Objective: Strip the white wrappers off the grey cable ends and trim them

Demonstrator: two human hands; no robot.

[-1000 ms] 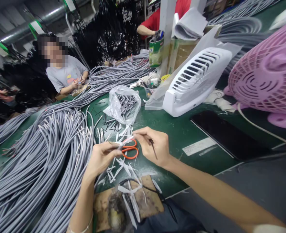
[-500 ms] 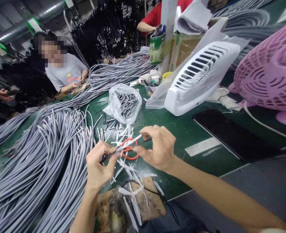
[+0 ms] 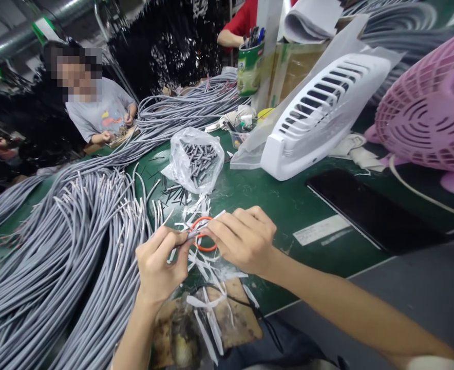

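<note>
My left hand [image 3: 159, 259] pinches a grey cable [image 3: 193, 234] between thumb and fingertips. Close beside it, my right hand [image 3: 246, 240] has its fingers closed around the same cable, just right of the left fingertips. A white end pokes out above the right fingers; the stretch inside that hand is hidden. Behind the cable lie orange loops [image 3: 207, 249] that look like scissor handles, partly covered by the hands. White strips [image 3: 202, 264] are scattered beneath. Beyond them sits a clear plastic bag [image 3: 178, 149] of short dark tube pieces [image 3: 201, 162].
Bundled grey cables [image 3: 76, 241] fill the left side. On the right are a white fan-like appliance [image 3: 315, 113], a pink fan [image 3: 423, 113] and a black phone or tablet [image 3: 369, 210]. A stained board [image 3: 238, 318] lies near my lap. A person [image 3: 96, 110] sits across the table.
My right hand has moved left along the cable toward my left hand, and its fingers have folded over it. The dark piece seen earlier at the right fingers is now hidden.
</note>
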